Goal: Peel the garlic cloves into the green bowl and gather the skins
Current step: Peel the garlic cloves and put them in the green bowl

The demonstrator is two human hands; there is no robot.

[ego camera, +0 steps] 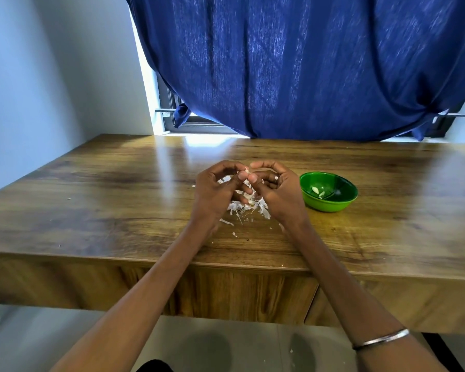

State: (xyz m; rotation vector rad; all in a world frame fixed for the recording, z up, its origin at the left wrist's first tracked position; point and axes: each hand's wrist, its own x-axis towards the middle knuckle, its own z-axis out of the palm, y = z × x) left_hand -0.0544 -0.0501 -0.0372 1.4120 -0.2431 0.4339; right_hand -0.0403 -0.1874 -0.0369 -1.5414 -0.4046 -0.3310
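Your two forearms rise from the bottom edge of the frame and meet at centre, above the wooden table (105,200). On the right one, low in the frame, you wear a thin metal bangle (381,339). Your left hand (217,187) and your right hand (275,187) come together with fingers curled, and the fingertips and thumbs of both pinch one small pale piece, a garlic clove (247,172) as far as can be told; it is too small and too covered to say how much skin is left on it. A ring (276,178) sits on one finger of your right hand.

Directly below the hands, at the centre of the frame, a loose pile of white garlic skins (249,206) lies on the table top, with a few stray flakes scattered toward the near edge. Whether unpeeled cloves lie among the skins cannot be made out.

Right of centre, just beside your right hand but not touching it, stands the green bowl (329,204), upright on the table. Inside it lie a few pale peeled cloves (317,191) near the bottom.

Across the upper part of the frame hangs a dark blue curtain (306,63), with a strip of bright window showing at its left edge and a pale wall filling the upper left.
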